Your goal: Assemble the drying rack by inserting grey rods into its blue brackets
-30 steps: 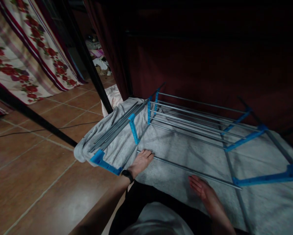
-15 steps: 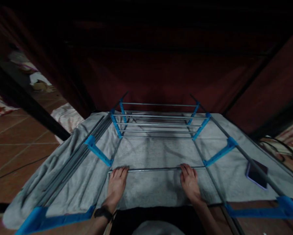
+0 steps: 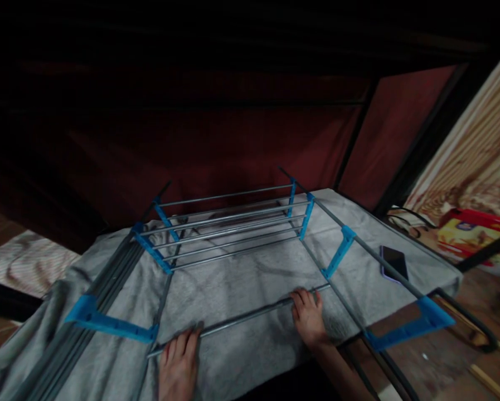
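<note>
A loose grey metal rod (image 3: 245, 317) lies crosswise between the two side rails of a rack frame (image 3: 312, 263) made of grey tubes and blue plastic brackets. Near the rod's left end, my left hand (image 3: 178, 362) has its fingers bent over it. My right hand (image 3: 309, 320) grips the rod closer to its right end, beside a blue bracket (image 3: 339, 253). Several crossbars (image 3: 237, 224) span the far part of the frame between blue brackets. My thumbs are partly hidden.
A grey cloth (image 3: 228, 281) lies under the frame. Several spare grey rods (image 3: 72, 340) rest along the left side. A phone (image 3: 394, 263) lies at the right. A dark red panel (image 3: 216, 150) stands behind, and a red and yellow box (image 3: 477, 234) sits at far right.
The view has turned to the right, so the frame appears slanted and shifted left. Both hands stay on the rod.
</note>
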The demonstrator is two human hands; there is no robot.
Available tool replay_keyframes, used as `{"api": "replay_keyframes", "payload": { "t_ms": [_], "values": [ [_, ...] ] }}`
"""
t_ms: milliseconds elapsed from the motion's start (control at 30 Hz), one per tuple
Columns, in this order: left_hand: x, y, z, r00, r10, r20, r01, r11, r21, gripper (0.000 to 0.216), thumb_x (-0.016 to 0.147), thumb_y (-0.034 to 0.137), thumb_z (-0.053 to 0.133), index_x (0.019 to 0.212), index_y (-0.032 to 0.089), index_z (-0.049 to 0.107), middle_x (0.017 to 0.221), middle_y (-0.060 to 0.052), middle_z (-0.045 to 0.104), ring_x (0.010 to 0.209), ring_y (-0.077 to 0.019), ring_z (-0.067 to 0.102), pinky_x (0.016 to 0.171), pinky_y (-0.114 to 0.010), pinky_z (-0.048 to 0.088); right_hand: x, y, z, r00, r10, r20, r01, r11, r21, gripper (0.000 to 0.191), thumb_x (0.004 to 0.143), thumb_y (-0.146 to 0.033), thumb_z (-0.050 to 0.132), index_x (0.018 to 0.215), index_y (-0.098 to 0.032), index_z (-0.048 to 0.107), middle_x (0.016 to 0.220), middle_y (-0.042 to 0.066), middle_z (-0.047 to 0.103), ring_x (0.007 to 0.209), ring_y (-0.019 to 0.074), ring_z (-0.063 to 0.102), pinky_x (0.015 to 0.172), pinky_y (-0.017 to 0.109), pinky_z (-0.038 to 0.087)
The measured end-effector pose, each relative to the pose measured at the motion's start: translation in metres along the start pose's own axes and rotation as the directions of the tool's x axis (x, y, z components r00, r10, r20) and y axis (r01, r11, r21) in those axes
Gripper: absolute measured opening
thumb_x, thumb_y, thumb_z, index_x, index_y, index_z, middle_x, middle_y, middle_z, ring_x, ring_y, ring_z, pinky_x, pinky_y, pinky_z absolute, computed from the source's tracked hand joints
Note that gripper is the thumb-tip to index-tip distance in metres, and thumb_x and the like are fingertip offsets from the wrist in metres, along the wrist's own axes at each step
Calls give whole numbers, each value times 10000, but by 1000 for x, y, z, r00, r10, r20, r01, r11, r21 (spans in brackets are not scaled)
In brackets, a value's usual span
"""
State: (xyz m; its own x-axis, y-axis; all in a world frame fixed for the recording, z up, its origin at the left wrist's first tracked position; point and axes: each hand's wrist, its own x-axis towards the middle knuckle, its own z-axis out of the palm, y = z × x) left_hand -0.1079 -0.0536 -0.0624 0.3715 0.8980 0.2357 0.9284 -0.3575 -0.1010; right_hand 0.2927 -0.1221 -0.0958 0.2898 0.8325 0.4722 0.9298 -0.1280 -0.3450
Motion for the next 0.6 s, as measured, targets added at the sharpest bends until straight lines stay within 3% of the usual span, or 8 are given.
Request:
{"api": "replay_keyframes", "payload": {
  "t_ms": [167,367,467,600],
  "values": [
    [20,8,2,996,65,-64,-67,998,-17,659,841,-14,514,1337,307,807,1280,-46,822,1193,-276,724,1130,-475,538,-1,-1,2,999,-35,-16,34,999,-11,415,944,-75,472,1138,-285,772,1114,83,771,1120,291,681,1157,501,488],
    [37,37,6,979,121,-162,-128,991,-32,554,880,-20,517,1281,233,805,1191,-87,818,1143,-291,724,1090,-457,548,-1,5,11,997,-78,23,75,992,98,396,927,-93,474,1128,-277,762,1105,67,783,1128,270,699,1225,508,427],
    [35,48,10,986,96,-133,-102,994,-38,525,921,-3,501,1298,220,792,1177,-97,811,1113,-295,733,1049,-460,565,-3,14,14,995,-93,45,86,986,145,353,929,-161,497,1139,-291,749,1089,54,794,1112,277,703,1212,532,430],
    [30,54,12,994,99,-40,-102,991,-92,600,921,-18,440,1385,207,746,1264,-123,791,1185,-303,723,1106,-512,555,-6,26,14,994,-73,75,59,982,178,327,948,-226,477,1131,-286,741,1079,79,792,1110,302,691,1165,568,445]
  ]
}}
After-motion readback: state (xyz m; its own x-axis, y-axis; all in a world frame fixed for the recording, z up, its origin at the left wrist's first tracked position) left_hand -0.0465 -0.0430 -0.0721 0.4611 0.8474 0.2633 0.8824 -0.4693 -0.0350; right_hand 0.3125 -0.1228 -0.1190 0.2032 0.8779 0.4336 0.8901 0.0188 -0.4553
